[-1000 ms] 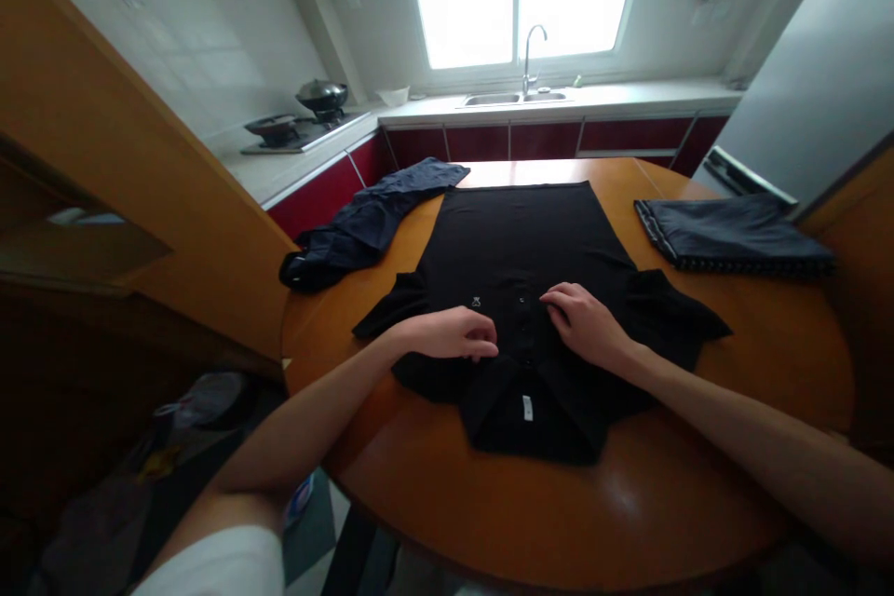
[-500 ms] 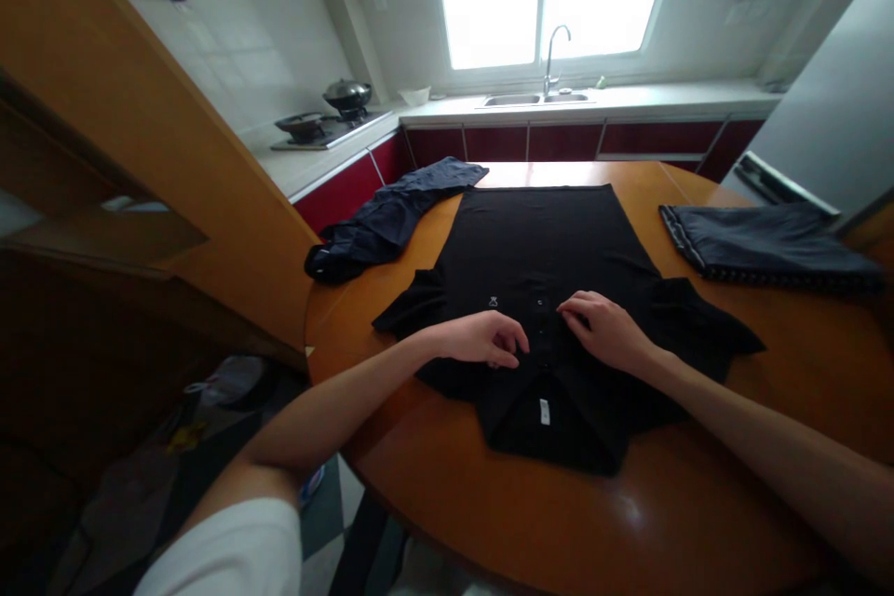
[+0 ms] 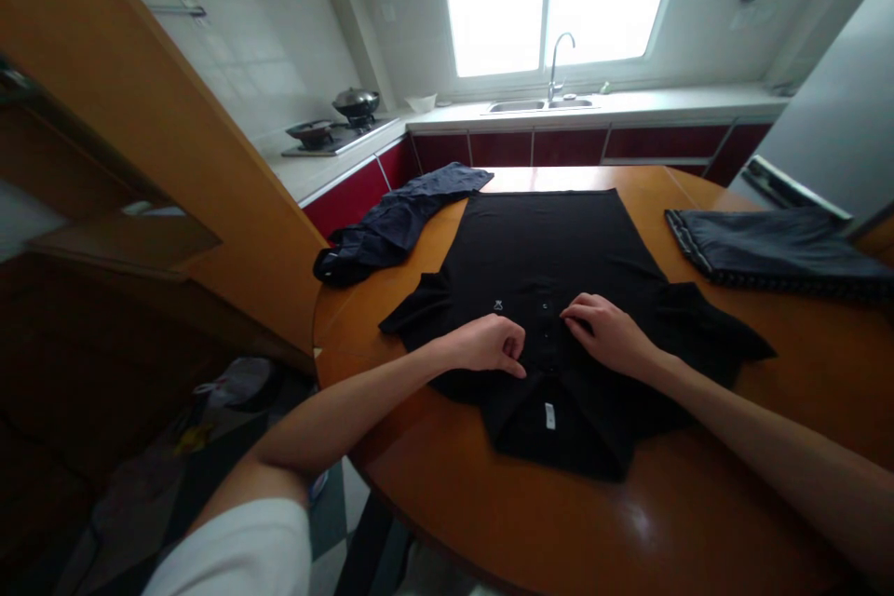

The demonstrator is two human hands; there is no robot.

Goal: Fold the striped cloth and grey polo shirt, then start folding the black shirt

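Observation:
A black short-sleeved polo shirt (image 3: 545,242) lies spread front up, its collar towards me and its hem at the far side. A small pale logo sits on its chest, and a white label shows inside the neck. My left hand (image 3: 485,344) is over the chest just left of the buttons, its fingers curled in and its thumb pointing down towards the collar. Whether cloth is between those fingers is hidden. Right of the buttons, my right hand (image 3: 606,333) has thumb and forefinger brought together at the edge of the button strip, pinching the shirt there.
The shirt lies on a round-edged wooden table (image 3: 559,521). Crumpled dark blue clothing (image 3: 401,222) lies at the left edge, and a folded dark grey cloth (image 3: 782,247) at the right. Beyond are a stove with a lidded pan (image 3: 356,102) and a sink (image 3: 517,106).
My left fingers have curled in further, and the thumb has come down towards the collar. My right hand stays nearly in place on the shirt. The view has shifted slightly.

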